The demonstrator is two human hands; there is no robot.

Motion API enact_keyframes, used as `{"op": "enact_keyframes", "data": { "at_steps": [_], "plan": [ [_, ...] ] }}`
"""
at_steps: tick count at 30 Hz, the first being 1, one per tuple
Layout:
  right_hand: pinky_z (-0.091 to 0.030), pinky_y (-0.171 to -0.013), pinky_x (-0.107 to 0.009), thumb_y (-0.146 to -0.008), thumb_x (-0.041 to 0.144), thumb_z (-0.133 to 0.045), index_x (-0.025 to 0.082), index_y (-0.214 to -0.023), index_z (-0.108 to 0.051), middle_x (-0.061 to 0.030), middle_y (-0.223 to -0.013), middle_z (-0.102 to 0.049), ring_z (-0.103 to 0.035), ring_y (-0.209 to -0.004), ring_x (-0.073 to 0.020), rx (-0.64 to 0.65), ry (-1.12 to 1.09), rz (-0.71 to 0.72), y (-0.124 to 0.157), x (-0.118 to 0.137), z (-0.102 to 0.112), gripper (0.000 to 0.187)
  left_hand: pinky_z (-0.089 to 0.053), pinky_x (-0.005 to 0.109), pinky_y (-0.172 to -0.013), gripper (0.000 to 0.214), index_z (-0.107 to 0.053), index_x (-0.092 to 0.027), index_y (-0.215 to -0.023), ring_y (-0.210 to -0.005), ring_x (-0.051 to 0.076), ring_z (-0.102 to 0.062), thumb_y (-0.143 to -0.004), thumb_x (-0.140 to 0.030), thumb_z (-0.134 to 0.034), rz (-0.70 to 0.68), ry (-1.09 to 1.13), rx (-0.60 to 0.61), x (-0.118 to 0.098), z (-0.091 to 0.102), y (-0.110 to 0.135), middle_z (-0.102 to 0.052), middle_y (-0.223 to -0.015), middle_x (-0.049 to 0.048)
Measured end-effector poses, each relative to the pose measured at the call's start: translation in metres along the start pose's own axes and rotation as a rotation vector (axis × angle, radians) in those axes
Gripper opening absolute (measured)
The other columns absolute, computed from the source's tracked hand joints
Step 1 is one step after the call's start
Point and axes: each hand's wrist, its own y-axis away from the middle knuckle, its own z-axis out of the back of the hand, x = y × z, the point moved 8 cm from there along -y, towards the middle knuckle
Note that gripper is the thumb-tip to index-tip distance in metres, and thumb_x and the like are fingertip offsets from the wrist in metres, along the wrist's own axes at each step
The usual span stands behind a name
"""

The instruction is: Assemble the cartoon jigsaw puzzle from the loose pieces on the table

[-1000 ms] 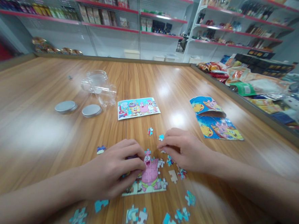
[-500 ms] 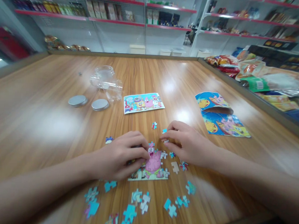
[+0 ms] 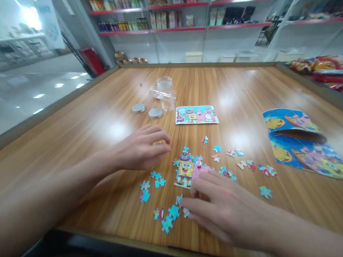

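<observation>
Pink-and-yellow puzzle [image 3: 185, 169] between curled hands [image 3: 142, 148] [image 3: 225, 205]

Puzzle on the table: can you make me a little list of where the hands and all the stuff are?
Puzzle: partly built
Left hand: left of it, fingers curled; grip unclear
Right hand: at its lower right; grip unclear
Loose pieces: scattered around
Picture card: beyond the puzzle
Silver lids: left of the card, near clear containers
Blue printed paper: far right, bent
</observation>
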Motion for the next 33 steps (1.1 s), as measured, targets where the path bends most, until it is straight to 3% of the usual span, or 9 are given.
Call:
{"op": "enact_keyframes", "data": {
  "at_steps": [3,8,12,17,20,25,29,33],
  "plan": [
    [-0.037,-0.075,-0.035,-0.101,0.019,-0.045,0.018,-0.092,-0.065,-0.0065,-0.09,-0.057,-0.047,-0.084,-0.0198,0.03,0.004,0.014,0.0,0.004,-0.009,0.021,-0.047,0.033,-0.08,0.016,-0.066,-0.019,-0.104,-0.087,0.018,-0.06,-0.098,-0.021,-0.051,0.005,-0.072,0.155,0.009,-0.005,0.012,-0.067,-0.098,0.0064],
    [-0.038,-0.079,-0.036,-0.093,0.009,-0.049,0.019,-0.085,-0.061,-0.007,-0.092,-0.057,-0.048,-0.087,-0.0207,0.059,-0.045,-0.013,0.009,-0.005,-0.01,0.017,-0.035,0.027,-0.056,0.028,-0.063,-0.019,-0.099,-0.055,0.012,-0.051,-0.096,-0.047,-0.061,0.127,0.064,0.356,0.009,-0.001,0.017,-0.057,-0.064,-0.0029],
    [-0.038,-0.078,-0.036,-0.087,0.005,-0.052,0.02,-0.084,-0.059,-0.006,-0.092,-0.057,-0.048,-0.088,-0.0213,0.082,-0.086,-0.059,0.014,-0.011,-0.009,0.017,-0.031,0.027,-0.053,0.037,-0.065,-0.021,-0.09,-0.057,0.013,-0.055,-0.088,-0.057,-0.067,0.118,0.15,0.527,-0.001,-0.008,0.022,-0.06,-0.065,-0.0017],
    [-0.038,-0.077,-0.037,-0.09,0.006,-0.05,0.021,-0.085,-0.058,-0.0058,-0.093,-0.058,-0.049,-0.086,-0.0216,0.11,-0.09,-0.072,0.016,-0.011,-0.013,0.017,-0.03,0.025,-0.051,0.036,-0.064,-0.019,-0.075,-0.057,0.013,-0.058,-0.087,-0.052,-0.07,0.228,0.287,0.671,0.003,-0.026,0.03,-0.063,-0.063,-0.0018],
    [-0.038,-0.073,-0.036,-0.092,0.009,-0.05,0.022,-0.085,-0.057,-0.006,-0.093,-0.059,-0.049,-0.084,-0.0213,0.105,-0.089,-0.075,0.016,-0.011,-0.014,0.016,-0.03,0.025,-0.05,0.033,-0.064,-0.019,-0.077,-0.057,0.013,-0.058,-0.086,-0.05,-0.073,0.255,0.29,0.65,0.006,-0.026,0.029,-0.064,-0.064,-0.0017],
    [-0.038,-0.072,-0.036,-0.095,0.012,-0.049,0.022,-0.085,-0.057,-0.0055,-0.094,-0.06,-0.05,-0.083,-0.0209,0.107,-0.101,-0.086,0.016,-0.011,-0.013,0.016,-0.035,0.023,-0.052,0.022,-0.065,-0.02,-0.095,-0.059,0.013,-0.061,-0.088,-0.039,-0.074,0.254,0.303,0.571,0.004,-0.021,0.024,-0.066,-0.071,-0.002],
    [-0.037,-0.069,-0.035,-0.093,0.01,-0.049,0.022,-0.084,-0.057,-0.0052,-0.092,-0.06,-0.05,-0.08,-0.02,0.102,-0.095,-0.087,0.016,-0.012,-0.012,0.017,-0.037,0.023,-0.053,0.015,-0.066,-0.021,-0.094,-0.059,0.012,-0.061,-0.091,-0.034,-0.071,0.215,0.344,0.538,-0.002,-0.022,0.022,-0.066,-0.07,-0.0021],
    [-0.036,-0.071,-0.036,-0.092,0.009,-0.05,0.021,-0.084,-0.058,-0.0051,-0.09,-0.06,-0.05,-0.081,-0.0202,0.085,-0.07,-0.082,0.016,-0.012,-0.01,0.016,-0.037,0.024,-0.054,0.021,-0.065,-0.019,-0.086,-0.058,0.012,-0.059,-0.093,-0.039,-0.066,0.201,0.261,0.46,0.004,-0.021,0.02,-0.064,-0.067,-0.0015]
  ]
}}
